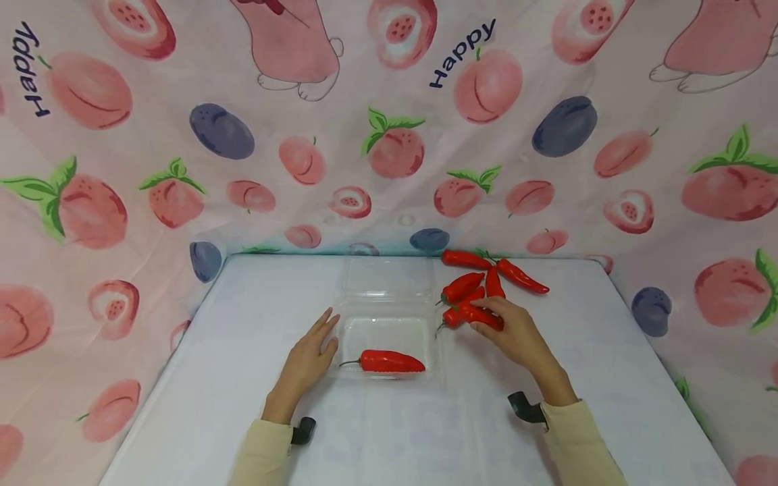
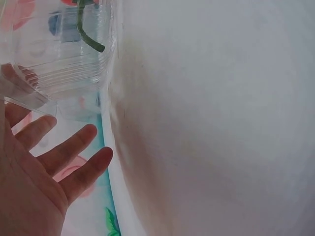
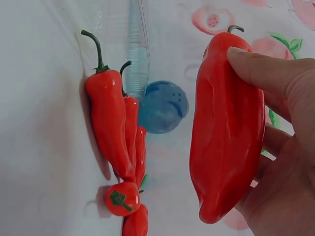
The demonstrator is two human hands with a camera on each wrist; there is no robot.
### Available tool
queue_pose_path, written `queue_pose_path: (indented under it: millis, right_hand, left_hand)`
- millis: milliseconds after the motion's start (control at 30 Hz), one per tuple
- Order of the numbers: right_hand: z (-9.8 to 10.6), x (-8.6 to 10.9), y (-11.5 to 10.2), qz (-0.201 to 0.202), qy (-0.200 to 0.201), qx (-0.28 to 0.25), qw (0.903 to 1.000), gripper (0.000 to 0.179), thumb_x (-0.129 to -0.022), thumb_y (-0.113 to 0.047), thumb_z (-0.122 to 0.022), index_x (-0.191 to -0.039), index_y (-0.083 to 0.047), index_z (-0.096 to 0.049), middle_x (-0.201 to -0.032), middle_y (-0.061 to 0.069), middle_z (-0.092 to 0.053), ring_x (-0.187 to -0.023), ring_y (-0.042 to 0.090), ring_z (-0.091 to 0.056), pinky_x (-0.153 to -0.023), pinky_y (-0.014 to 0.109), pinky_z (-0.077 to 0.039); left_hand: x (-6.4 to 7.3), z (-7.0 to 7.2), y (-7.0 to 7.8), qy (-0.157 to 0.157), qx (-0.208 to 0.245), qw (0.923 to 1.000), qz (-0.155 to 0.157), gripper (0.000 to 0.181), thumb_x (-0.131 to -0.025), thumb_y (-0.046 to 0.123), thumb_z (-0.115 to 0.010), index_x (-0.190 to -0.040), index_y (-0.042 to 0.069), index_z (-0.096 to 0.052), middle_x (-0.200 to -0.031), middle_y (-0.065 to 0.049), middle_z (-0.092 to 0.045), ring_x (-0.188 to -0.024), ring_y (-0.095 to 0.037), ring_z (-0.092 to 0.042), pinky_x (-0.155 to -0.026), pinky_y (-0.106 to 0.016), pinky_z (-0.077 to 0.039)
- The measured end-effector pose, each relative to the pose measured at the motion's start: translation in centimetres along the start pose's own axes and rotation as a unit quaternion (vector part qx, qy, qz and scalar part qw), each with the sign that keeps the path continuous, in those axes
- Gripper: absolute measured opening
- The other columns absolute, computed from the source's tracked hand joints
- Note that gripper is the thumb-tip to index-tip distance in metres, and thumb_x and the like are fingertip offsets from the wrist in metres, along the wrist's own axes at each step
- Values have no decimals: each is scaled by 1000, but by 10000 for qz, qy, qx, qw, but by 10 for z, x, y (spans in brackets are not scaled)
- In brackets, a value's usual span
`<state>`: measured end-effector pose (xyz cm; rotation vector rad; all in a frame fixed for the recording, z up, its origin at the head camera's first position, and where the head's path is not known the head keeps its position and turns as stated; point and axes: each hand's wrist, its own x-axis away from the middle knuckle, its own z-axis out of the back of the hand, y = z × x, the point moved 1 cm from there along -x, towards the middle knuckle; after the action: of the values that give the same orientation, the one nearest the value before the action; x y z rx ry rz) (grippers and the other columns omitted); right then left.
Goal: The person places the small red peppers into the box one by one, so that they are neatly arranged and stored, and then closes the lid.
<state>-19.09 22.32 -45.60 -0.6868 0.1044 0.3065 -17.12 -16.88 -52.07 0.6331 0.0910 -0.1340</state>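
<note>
My right hand (image 1: pixel 513 331) pinches a red pepper (image 3: pixel 226 128) between thumb and fingers, above the pile at the right. In the right wrist view that pepper hangs with its green stem at the top. A clear plastic box (image 1: pixel 365 331) lies with its lid (image 1: pixel 389 277) folded back. Inside the box one red pepper (image 1: pixel 392 361) lies sideways, stem to the left. Beside the box's left edge is my left hand (image 1: pixel 310 354), fingers spread and fairly straight; whether it touches the box I cannot tell. The left wrist view shows only a pepper stem (image 2: pixel 88 34) through the plastic.
Several more red peppers (image 1: pixel 462 288) lie loosely heaped right of the box, near the back of the white table (image 1: pixel 213 385). Behind the table hangs a pink fruit-printed cloth (image 1: pixel 340 121). Black camera mounts (image 1: pixel 526 408) sit at both wrists.
</note>
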Motion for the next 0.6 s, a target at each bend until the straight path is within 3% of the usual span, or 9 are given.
queue_pose_path:
  millis: [600]
  right_hand:
    - [-6, -7, -13, 141, 12, -203, 9997, 47, -85, -22, -77, -129, -15, -63, -118, 6, -67, -107, 24, -61, -86, 42, -59]
  left_hand:
    - [0, -2, 1, 32, -27, 10000, 40, 49, -98, 21, -56, -147, 19, -48, -159, 1, -36, -139, -33, -46, -109, -56, -42]
